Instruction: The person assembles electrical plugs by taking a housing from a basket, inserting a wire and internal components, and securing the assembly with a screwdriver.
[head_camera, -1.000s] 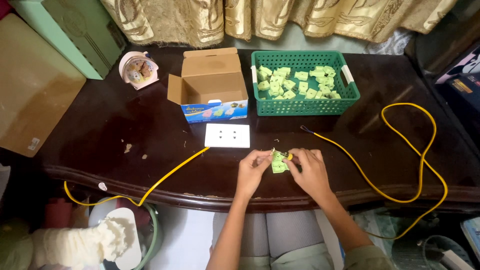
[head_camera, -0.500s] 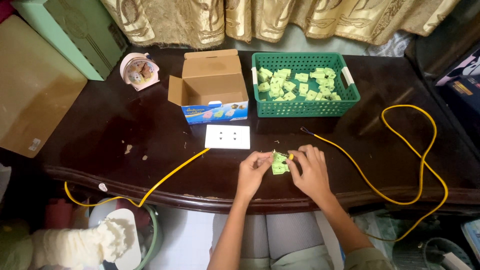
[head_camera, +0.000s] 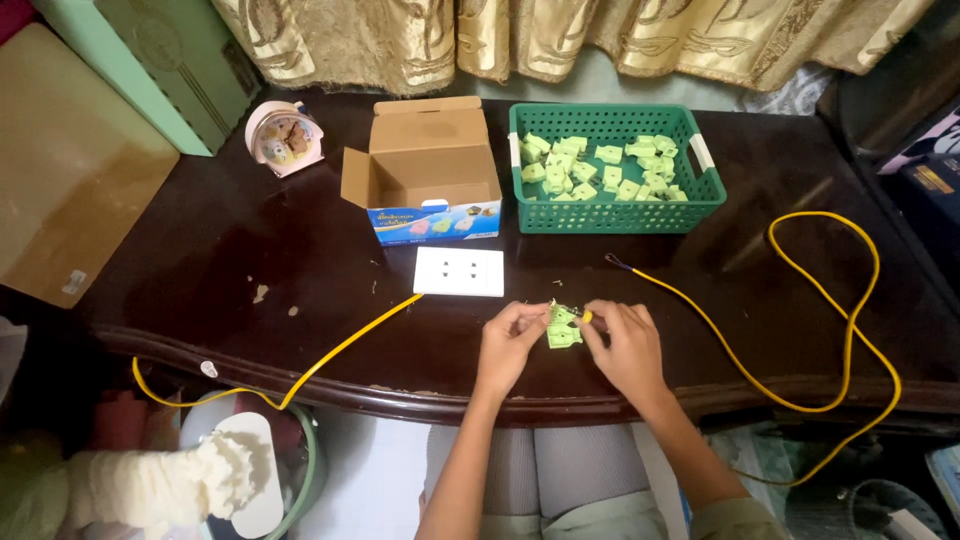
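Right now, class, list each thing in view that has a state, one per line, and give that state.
Cardboard box: open, flaps up, looks empty.
Green basket: upright, partly filled with pale green parts.
Green part: held between both hands, just above the table.
Left hand: pinching the part.
Right hand: pinching the part.
Yellow cable: loosely looped, lying on the table.
White socket plate: flat, face up.

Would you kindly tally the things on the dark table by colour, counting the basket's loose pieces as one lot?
Green: 3 - basket, its pieces, the piece held by both hands
Yellow: 1 - cable
White: 1 - socket plate
Pink: 1 - clock
Brown: 1 - open box
Total: 7
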